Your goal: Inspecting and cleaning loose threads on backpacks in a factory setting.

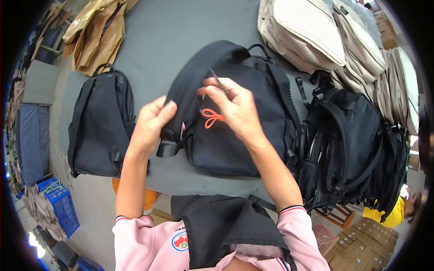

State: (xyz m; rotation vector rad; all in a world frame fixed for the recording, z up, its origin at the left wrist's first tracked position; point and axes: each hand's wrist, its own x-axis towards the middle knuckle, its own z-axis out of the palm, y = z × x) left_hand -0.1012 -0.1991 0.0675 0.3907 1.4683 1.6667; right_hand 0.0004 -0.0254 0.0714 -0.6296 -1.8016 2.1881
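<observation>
A black backpack (244, 131) lies on the grey table in front of me, its straps facing up. My left hand (156, 118) is closed on one of its padded shoulder straps (190, 74), lifting it up and to the left in an arch. A webbing end with a buckle (168, 147) hangs below that hand. Over the backpack's left side, my right hand (233, 106) is closed around small scissors (212, 118). Their orange loops stick out beneath the palm and the dark blades point up past the fingers. The strap is slightly blurred.
Another black backpack (101, 126) lies at the left, brown paper (97, 36) beyond it. Several black backpacks (352, 135) are piled at the right, with cream bags (307, 34) behind them. A blue crate (61, 203) stands on the floor. A person in yellow (384, 217) is at the far right.
</observation>
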